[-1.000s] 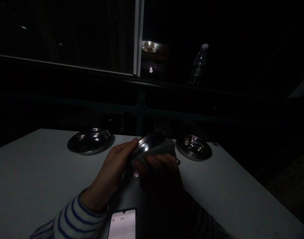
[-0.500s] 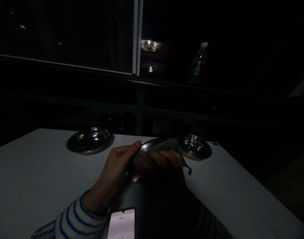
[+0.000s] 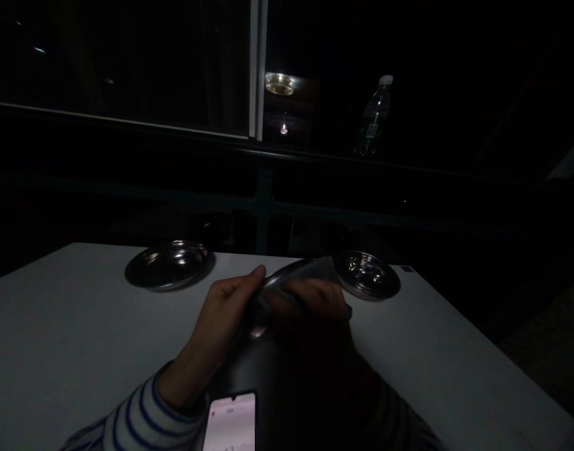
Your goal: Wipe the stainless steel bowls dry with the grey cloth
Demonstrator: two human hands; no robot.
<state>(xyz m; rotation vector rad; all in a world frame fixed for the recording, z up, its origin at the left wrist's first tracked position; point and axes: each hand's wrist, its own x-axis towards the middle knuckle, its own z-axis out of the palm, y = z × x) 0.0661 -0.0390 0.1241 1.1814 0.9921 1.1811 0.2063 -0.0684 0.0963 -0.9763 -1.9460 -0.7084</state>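
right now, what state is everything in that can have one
left hand: gripping the held dish
right hand: closed over the cloth, blurred
held dish: tilted
cloth: against the held dish
left dish: face up
right dish: face up, possibly stacked
phone: screen lit
bottle: capped
lamp: lit

The counter (image 3: 103,332) is white, dulled to grey; the left dish (image 3: 167,266), the right dish (image 3: 366,275) and the held dish (image 3: 283,273) are silver with dark reflections, and the cloth (image 3: 317,269) is grey. The left sleeve (image 3: 146,407) is white with dark blue stripes; the right sleeve (image 3: 394,413) is too dark to read reliably. The phone (image 3: 231,426) has a black edge and a pinkish-white screen, and the bottle (image 3: 375,116) is clear, white-capped, with green on its lower part.
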